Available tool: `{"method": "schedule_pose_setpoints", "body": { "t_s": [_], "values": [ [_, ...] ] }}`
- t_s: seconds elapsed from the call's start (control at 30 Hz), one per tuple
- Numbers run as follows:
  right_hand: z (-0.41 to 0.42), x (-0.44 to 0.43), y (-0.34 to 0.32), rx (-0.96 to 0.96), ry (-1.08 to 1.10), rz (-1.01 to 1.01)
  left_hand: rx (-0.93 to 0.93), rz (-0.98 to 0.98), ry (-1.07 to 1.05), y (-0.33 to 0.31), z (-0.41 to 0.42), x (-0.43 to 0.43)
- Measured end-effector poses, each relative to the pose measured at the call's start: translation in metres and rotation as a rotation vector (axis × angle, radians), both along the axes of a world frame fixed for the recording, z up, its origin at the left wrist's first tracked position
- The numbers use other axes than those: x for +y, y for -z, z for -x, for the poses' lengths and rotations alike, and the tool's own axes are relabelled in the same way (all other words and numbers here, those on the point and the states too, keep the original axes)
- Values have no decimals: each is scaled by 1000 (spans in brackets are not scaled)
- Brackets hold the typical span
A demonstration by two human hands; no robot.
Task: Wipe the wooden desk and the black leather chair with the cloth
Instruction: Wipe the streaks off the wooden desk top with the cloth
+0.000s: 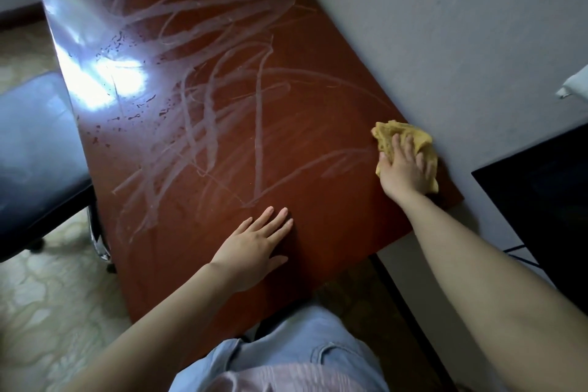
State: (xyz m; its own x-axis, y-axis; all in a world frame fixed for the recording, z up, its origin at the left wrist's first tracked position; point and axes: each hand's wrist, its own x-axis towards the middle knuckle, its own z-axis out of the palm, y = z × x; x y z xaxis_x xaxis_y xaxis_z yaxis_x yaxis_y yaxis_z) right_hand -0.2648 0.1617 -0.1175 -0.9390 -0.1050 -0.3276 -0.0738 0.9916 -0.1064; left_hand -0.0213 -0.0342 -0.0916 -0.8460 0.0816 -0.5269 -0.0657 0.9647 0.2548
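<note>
The reddish-brown wooden desk (318, 200) runs away from me, its top covered with pale wet wipe streaks. A crumpled yellow cloth (410, 137) lies at the desk's right edge, close to the wall. My right hand (404, 169) presses down on the cloth with fingers spread over it. My left hand (257, 245) rests flat on the bare wood near the desk's near end, fingers straight. The black leather chair (35, 153) stands to the left of the desk, only its seat showing.
A grey wall (461, 41) borders the desk's right side. A dark cabinet or screen (547, 200) stands at the right, with cables beneath. Patterned floor (47, 312) lies at the left. My jeans-clad legs are at the desk's near end.
</note>
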Motion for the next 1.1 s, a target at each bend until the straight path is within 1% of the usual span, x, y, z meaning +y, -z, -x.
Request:
{"method": "schedule_pose_setpoints", "body": {
  "t_s": [0.1, 0.3, 0.47, 0.63, 0.77, 0.97, 1.1],
  "values": [
    [-17, -21, 2, 16, -148, 18, -8, 17, 15, 0, 0, 0],
    [-70, -44, -1, 46, -361, 99, -22, -10, 17, 0, 2, -4],
    [-111, -31, -4, 72, -452, 231, -24, -16, 36, 0, 3, -5],
    [-147, -5, -2, 130, -410, 323, -20, -15, 48, 0, 3, -5],
    [-155, 21, 1, 186, -278, 351, -3, -23, 41, 1, 2, -5],
    [-126, 58, 5, 168, -11, 389, 22, -13, 32, 5, 0, -3],
    [-86, 71, 5, 149, 67, 311, 31, -5, 30, 4, -1, -2]
  ]
}}
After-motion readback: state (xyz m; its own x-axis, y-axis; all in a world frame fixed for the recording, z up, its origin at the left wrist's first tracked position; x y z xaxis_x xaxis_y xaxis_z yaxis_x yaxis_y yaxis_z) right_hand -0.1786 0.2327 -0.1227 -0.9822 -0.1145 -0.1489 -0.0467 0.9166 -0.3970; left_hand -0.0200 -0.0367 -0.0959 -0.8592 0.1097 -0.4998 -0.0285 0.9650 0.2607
